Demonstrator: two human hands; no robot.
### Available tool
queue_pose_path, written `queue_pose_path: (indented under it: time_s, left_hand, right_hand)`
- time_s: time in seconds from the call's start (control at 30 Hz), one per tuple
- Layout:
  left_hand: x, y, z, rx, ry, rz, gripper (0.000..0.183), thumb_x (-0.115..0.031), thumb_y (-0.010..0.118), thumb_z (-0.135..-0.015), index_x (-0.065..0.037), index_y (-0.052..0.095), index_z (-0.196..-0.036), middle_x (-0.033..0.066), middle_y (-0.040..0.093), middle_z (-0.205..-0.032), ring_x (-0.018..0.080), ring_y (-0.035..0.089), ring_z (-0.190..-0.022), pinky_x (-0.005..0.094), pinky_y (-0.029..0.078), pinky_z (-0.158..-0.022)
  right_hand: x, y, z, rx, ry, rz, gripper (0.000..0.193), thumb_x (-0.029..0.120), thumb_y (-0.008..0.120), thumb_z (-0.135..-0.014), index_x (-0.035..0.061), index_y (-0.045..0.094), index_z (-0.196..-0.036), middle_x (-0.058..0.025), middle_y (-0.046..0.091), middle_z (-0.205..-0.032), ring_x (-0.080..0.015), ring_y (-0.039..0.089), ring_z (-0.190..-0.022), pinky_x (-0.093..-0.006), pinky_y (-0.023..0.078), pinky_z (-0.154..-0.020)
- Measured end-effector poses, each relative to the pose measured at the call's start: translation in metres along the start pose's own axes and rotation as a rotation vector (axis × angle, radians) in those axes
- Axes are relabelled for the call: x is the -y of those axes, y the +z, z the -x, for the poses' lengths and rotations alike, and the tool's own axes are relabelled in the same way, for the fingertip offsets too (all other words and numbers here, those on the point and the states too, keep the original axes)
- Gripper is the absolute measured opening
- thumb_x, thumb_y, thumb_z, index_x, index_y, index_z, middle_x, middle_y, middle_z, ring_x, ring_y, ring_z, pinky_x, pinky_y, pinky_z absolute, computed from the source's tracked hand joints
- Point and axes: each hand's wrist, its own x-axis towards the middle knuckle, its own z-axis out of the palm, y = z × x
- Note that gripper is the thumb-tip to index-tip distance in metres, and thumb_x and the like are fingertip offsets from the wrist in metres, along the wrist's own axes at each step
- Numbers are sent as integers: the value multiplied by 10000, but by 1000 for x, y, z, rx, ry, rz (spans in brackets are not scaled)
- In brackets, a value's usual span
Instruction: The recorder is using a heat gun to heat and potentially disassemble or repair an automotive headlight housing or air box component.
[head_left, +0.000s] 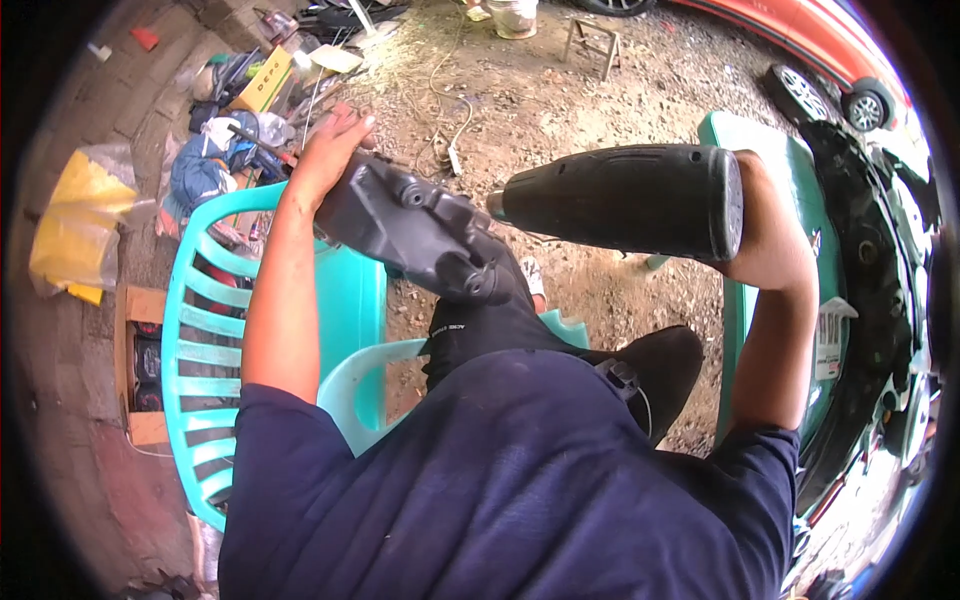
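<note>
My left hand (338, 150) grips the far left end of a black moulded plastic part (405, 225), its fingers along the edge. The part has raised round mounting holes and slants down to the right over my leg; whether it rests there I cannot tell. On the right I hold up a black heat gun (620, 200), its short metal nozzle pointing left toward the part, a small gap between them. My right hand (752, 180) is mostly hidden behind the gun's body, and so is the handle.
A turquoise plastic chair (215, 320) stands at my left. At my right are a green table (740, 310) and a large black car part (870, 300). Ahead on the gravel lie a cable with a white socket (454, 160), a small stool (593, 45) and loose wheels (797, 92) near a red car (780, 30).
</note>
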Motion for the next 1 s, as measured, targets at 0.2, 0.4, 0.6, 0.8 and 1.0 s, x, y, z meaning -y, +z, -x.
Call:
queue_pose_path:
  time_s: [0.2, 0.4, 0.6, 0.8, 1.0]
  left_hand:
    - [-10, 4, 18, 17, 79, -154, 539, -455, 709, -1053, 60, 825, -1164, 121, 735, -1421, 211, 627, -1358, 342, 414, -1201]
    - [-13, 3, 36, 3, 51, -147, 471, -455, 694, -1064, -5, 829, -1083, 19, 755, -1029, 142, 627, -979, 310, 483, -928]
    - [-22, 7, 53, 29, 120, -151, 411, -384, 670, -1089, -7, 833, -1093, 31, 778, -1082, 133, 645, -1033, 298, 477, -967]
    - [-18, 4, 44, 10, 71, -137, 444, -396, 666, -1088, 13, 820, -1170, 76, 787, -1146, 190, 665, -1102, 327, 471, -1039]
    - [32, -25, 41, -29, -58, -5, 584, -374, 613, -1121, 62, 648, -1507, 182, 710, -1445, 282, 650, -1326, 427, 475, -1177]
  right_hand:
    - [10, 6, -10, -20, -114, -22, 548, 180, 957, -723, -17, 721, -1177, -203, 726, -1067, -363, 719, -987, -450, 567, -876]
    - [20, 6, -17, 32, -255, -114, 432, 229, 986, -766, -24, 765, -1037, -213, 787, -946, -339, 776, -887, -434, 607, -810]
    - [14, 9, -16, 110, -162, -238, 429, 184, 963, -735, -29, 772, -1055, -233, 776, -953, -392, 754, -891, -463, 590, -827]
    - [9, 5, -15, 204, -58, -302, 386, 161, 942, -729, -18, 792, -1036, -235, 786, -943, -398, 767, -906, -483, 596, -833]
    - [12, 23, -27, 230, -14, -191, 401, 269, 931, -671, 28, 798, -962, -237, 769, -903, -414, 772, -883, -511, 615, -784]
